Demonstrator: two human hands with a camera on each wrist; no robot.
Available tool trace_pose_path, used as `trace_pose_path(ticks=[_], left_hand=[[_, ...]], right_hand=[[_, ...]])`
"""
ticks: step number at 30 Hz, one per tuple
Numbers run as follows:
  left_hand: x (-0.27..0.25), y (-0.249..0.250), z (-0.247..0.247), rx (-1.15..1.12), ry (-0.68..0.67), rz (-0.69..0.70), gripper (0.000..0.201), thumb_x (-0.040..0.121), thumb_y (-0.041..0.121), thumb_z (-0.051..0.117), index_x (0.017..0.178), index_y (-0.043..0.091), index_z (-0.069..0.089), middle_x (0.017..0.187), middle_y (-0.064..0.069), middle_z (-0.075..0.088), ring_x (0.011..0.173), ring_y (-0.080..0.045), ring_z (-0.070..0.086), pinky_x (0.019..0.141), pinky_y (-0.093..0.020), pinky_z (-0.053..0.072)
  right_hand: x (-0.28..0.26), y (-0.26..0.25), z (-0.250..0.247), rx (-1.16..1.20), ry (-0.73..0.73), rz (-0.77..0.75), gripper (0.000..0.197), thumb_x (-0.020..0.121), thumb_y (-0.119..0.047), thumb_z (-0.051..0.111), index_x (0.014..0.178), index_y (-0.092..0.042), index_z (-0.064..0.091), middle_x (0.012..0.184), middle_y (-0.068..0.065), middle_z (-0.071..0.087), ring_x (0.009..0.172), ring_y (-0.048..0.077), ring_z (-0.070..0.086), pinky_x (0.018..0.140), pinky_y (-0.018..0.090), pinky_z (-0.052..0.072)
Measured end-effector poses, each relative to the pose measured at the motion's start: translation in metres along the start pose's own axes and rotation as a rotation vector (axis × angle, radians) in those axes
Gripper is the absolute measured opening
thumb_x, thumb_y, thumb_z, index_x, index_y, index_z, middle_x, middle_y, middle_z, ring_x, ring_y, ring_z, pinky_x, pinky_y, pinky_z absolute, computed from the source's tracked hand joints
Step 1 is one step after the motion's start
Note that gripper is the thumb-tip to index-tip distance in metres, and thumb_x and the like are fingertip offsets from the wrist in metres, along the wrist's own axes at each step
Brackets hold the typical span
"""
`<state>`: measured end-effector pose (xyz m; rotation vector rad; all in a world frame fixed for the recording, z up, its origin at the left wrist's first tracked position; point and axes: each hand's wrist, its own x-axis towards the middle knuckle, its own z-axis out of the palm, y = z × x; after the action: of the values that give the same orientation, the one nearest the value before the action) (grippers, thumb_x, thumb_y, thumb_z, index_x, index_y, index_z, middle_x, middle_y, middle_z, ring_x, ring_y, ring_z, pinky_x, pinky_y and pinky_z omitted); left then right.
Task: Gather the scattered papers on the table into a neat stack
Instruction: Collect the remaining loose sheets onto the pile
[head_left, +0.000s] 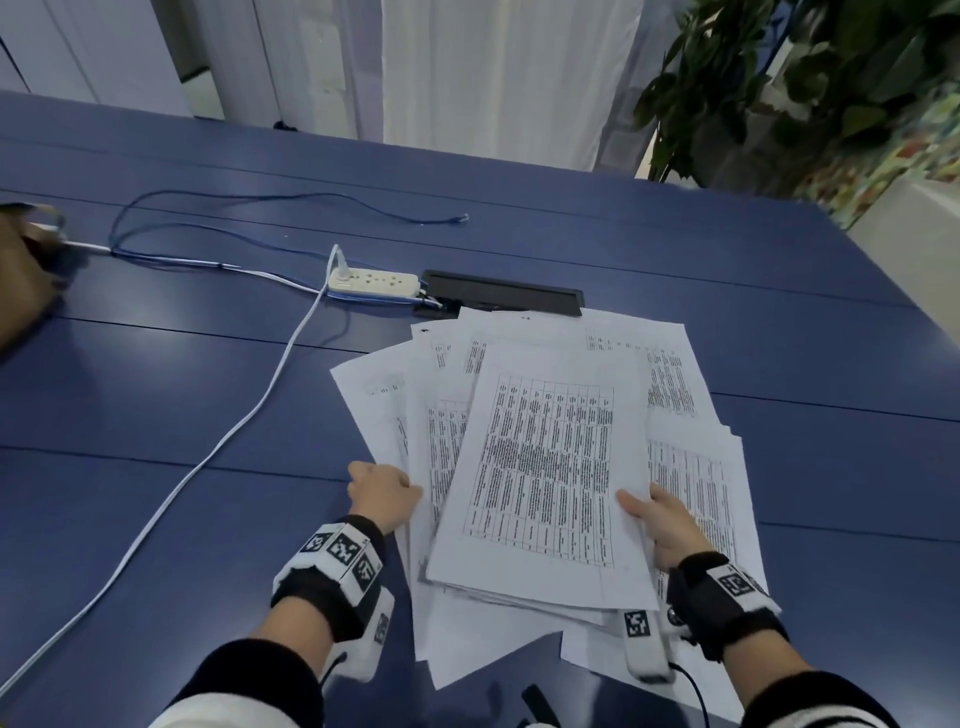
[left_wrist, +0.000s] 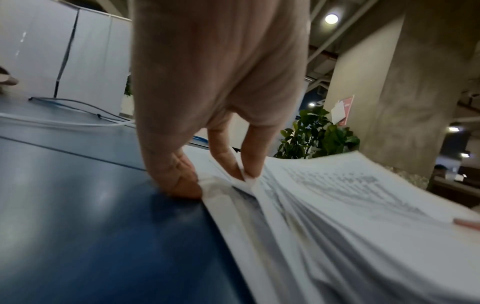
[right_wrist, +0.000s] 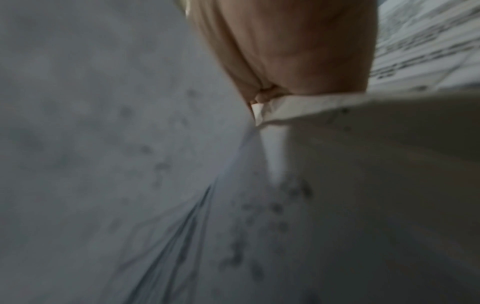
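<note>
Both hands at the fanned papers (head_left: 545, 457), left hand (head_left: 382, 496) fingers (left_wrist: 228, 158) pinching sheet edges, right hand (head_left: 662, 525) gripping the top bundle's edge

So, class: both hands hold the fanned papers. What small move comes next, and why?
Probably draw the left hand and right hand inward, squeezing the papers together: each grips a side, yet sheets fan out unaligned across the table.

One loose pile of white printed paper sheets (head_left: 545, 457), too overlapped to count singly; one white plastic power strip (head_left: 373, 284); one white cable (head_left: 208, 457); one thin blue cable (head_left: 260, 200); two hands, left hand (head_left: 382, 496) and right hand (head_left: 667, 525)
</note>
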<state>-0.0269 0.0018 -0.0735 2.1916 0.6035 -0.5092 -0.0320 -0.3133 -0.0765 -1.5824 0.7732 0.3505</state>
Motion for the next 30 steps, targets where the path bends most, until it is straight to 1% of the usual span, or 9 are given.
trace_pose_path(ticks=[3, 5, 8, 13, 16, 18, 21, 25, 30], left_hand=[[-0.005, 0.005, 0.008, -0.078, 0.053, 0.006, 0.041, 0.084, 0.024, 0.058, 0.049, 0.016, 0.036, 0.112, -0.014, 0.035, 0.101, -0.037, 0.051, 0.099, -0.035, 0.042], [-0.006, 0.008, 0.014, -0.1, 0.068, 0.02, 0.038, 0.083, 0.025, 0.059, 0.053, 0.015, 0.038, 0.12, -0.019, 0.039, 0.094, -0.033, 0.047, 0.096, -0.033, 0.042], [-0.006, 0.007, 0.019, -0.101, 0.127, 0.022, 0.018, 0.087, 0.024, 0.059, 0.081, 0.007, 0.058, 0.135, -0.011, 0.022, 0.118, -0.032, 0.031, 0.1, -0.033, 0.033], [-0.004, 0.011, 0.019, -0.044, 0.143, 0.047, 0.018, 0.085, 0.024, 0.063, 0.089, 0.006, 0.062, 0.136, -0.011, 0.029, 0.123, -0.031, 0.032, 0.098, -0.031, 0.033], [-0.004, 0.017, 0.023, -0.072, 0.137, 0.0, 0.025, 0.082, 0.028, 0.063, 0.063, 0.014, 0.055, 0.123, -0.016, 0.047, 0.114, -0.035, 0.04, 0.089, -0.033, 0.037], [-0.008, 0.022, 0.025, -0.121, 0.124, -0.005, 0.03, 0.08, 0.029, 0.063, 0.06, 0.008, 0.054, 0.112, -0.02, 0.058, 0.109, -0.038, 0.047, 0.092, -0.039, 0.043], [-0.007, 0.025, 0.028, -0.168, 0.126, 0.021, 0.023, 0.077, 0.03, 0.065, 0.085, 0.009, 0.065, 0.108, -0.016, 0.061, 0.101, -0.035, 0.056, 0.095, -0.042, 0.046], [-0.005, 0.031, 0.029, -0.32, 0.095, 0.091, 0.02, 0.086, 0.016, 0.061, 0.105, 0.011, 0.057, 0.114, -0.002, 0.022, 0.072, -0.016, 0.05, 0.089, -0.022, 0.041], [-0.01, 0.033, 0.035, -0.437, 0.184, 0.082, 0.064, 0.081, -0.001, 0.063, 0.134, 0.007, 0.03, 0.135, -0.017, 0.02, 0.099, -0.025, 0.043, 0.088, -0.025, 0.039]], right_hand=[[0.001, 0.003, -0.001, 0.023, -0.003, 0.01, 0.039, 0.09, -0.011, 0.059, 0.127, -0.003, 0.049, 0.123, 0.017, 0.061, 0.11, 0.035, 0.059, 0.101, 0.054, 0.043], [0.001, 0.002, -0.001, 0.045, -0.006, 0.002, 0.036, 0.09, -0.01, 0.058, 0.125, -0.003, 0.051, 0.122, 0.017, 0.061, 0.11, 0.035, 0.06, 0.1, 0.054, 0.043], [-0.001, 0.002, 0.0, 0.051, -0.016, -0.016, 0.034, 0.091, -0.008, 0.056, 0.124, -0.002, 0.051, 0.12, 0.017, 0.062, 0.108, 0.035, 0.06, 0.099, 0.051, 0.044], [-0.002, 0.004, 0.0, 0.048, -0.014, -0.04, 0.034, 0.091, -0.006, 0.056, 0.124, -0.001, 0.051, 0.115, 0.019, 0.062, 0.102, 0.034, 0.061, 0.093, 0.047, 0.047], [0.0, 0.005, 0.0, 0.044, -0.018, -0.048, 0.033, 0.091, -0.007, 0.056, 0.123, 0.0, 0.053, 0.116, 0.019, 0.063, 0.104, 0.036, 0.061, 0.096, 0.05, 0.046], [0.0, 0.005, 0.001, 0.039, -0.022, -0.049, 0.034, 0.091, -0.007, 0.056, 0.124, 0.0, 0.052, 0.117, 0.02, 0.063, 0.105, 0.036, 0.06, 0.098, 0.051, 0.045], [0.0, 0.005, 0.0, 0.04, -0.028, -0.05, 0.034, 0.091, -0.007, 0.056, 0.124, 0.0, 0.052, 0.12, 0.02, 0.062, 0.108, 0.037, 0.06, 0.1, 0.053, 0.043], [0.001, 0.007, -0.001, 0.054, -0.04, -0.042, 0.034, 0.091, -0.007, 0.056, 0.124, -0.001, 0.052, 0.12, 0.019, 0.062, 0.109, 0.036, 0.06, 0.101, 0.053, 0.042], [-0.001, 0.005, -0.001, 0.05, -0.036, -0.037, 0.033, 0.091, -0.007, 0.056, 0.123, -0.001, 0.052, 0.117, 0.02, 0.063, 0.107, 0.037, 0.06, 0.1, 0.053, 0.043]])
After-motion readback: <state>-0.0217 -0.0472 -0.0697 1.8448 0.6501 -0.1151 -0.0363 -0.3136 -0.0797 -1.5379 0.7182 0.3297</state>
